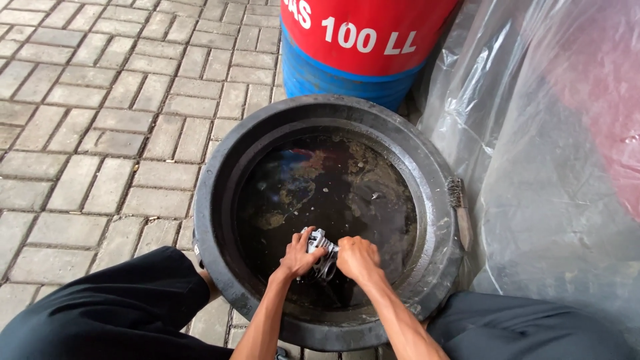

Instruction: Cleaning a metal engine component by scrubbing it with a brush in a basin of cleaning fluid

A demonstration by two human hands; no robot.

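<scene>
Hands first: our left hand (298, 257) and right hand (357, 257) sit close together, both wrapped tight around a small silver-grey metal part (319, 244), gripping it from opp. sides just above the dark liquid (333, 193) in a big round black tub (220, 200). The part sits at the near side of the tub, approx. between the two fists; its lower end is hidden by our fingers, so we can't tell if it dips into the liquid. Oily, brownish film floats on the surface toward the far side. A wire brush (459, 212) w/ a wooden handle lies on the tub's right rim, well apart from our hands. Behind the tub stands a red-and-blue drum (360, 47); clear plastic sheeting (547, 153) hangs at right. Grey brick paving (100, 120) covers the ground, and our black-trousered knees (127, 307) flank the tub.
</scene>
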